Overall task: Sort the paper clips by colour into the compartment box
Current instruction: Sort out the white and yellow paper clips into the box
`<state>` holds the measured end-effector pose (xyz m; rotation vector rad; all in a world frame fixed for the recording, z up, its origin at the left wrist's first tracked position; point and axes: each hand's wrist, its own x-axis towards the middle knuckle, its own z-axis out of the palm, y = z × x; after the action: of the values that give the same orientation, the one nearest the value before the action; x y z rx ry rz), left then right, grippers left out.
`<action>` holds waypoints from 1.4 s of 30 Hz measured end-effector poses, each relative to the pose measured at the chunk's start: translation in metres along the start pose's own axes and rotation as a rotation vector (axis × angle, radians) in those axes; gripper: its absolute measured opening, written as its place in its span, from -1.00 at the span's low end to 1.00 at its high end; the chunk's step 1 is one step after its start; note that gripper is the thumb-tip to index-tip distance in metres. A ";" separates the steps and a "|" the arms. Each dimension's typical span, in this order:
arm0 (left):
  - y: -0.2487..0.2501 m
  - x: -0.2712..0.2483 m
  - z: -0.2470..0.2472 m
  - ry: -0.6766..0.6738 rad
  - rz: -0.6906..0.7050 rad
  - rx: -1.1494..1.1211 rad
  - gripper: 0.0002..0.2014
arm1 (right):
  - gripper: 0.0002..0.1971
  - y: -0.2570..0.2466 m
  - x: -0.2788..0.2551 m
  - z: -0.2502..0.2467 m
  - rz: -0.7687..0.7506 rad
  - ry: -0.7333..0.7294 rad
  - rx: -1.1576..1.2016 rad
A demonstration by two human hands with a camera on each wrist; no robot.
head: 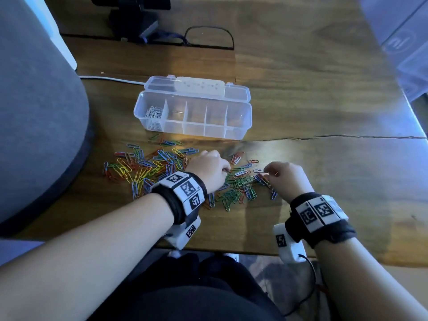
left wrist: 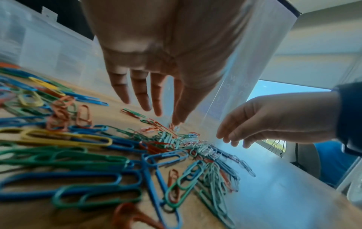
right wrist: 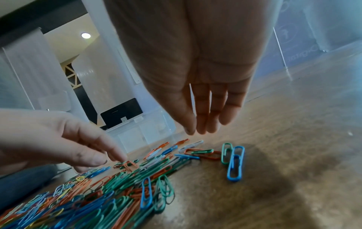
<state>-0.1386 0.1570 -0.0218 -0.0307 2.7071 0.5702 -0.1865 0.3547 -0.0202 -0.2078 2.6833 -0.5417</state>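
Note:
A clear compartment box (head: 240,126) stands open on the wooden table, with white clips (head: 152,115) in its leftmost compartment. A loose pile of coloured paper clips (head: 159,166) spreads in front of it. My left hand (head: 228,169) reaches into the green and red clips; its fingers are extended and its index fingertip (right wrist: 122,158) touches an orange clip (right wrist: 129,165). My right hand (right wrist: 192,131) hovers with straight fingers just above a white clip (right wrist: 192,144) and holds nothing. In the left wrist view, my left fingers (left wrist: 156,106) point down at the pile.
The box lid (head: 199,86) lies folded back behind the box. A grey chair back (head: 34,126) stands at the left, and a white cable (head: 111,79) and black glasses (head: 208,38) lie further back. A pair of blue clips (right wrist: 235,164) lies apart at the right.

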 end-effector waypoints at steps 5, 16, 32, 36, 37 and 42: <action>0.021 0.011 0.003 0.104 0.010 -0.077 -0.81 | -0.82 -0.003 0.005 0.005 -0.020 0.006 -0.005; 0.019 0.020 0.017 0.081 0.041 -0.021 -0.92 | -0.83 -0.006 0.014 0.012 -0.082 -0.025 -0.121; 0.006 0.012 0.005 0.144 -0.046 -0.464 -0.83 | -0.95 0.012 0.016 0.011 0.084 0.067 0.438; 0.004 0.017 -0.005 0.034 -0.169 -0.987 -0.73 | -0.75 0.012 0.006 0.001 0.378 -0.014 1.235; 0.006 0.018 -0.006 0.026 -0.207 -1.131 -0.72 | -0.75 0.011 0.003 -0.001 0.409 -0.061 1.356; 0.013 0.034 -0.009 0.029 -0.321 -1.184 -0.74 | -0.85 0.006 0.004 0.008 0.251 -0.080 1.097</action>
<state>-0.1746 0.1672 -0.0218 -0.7416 1.9227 1.9140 -0.1877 0.3566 -0.0307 0.3957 1.9206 -1.7170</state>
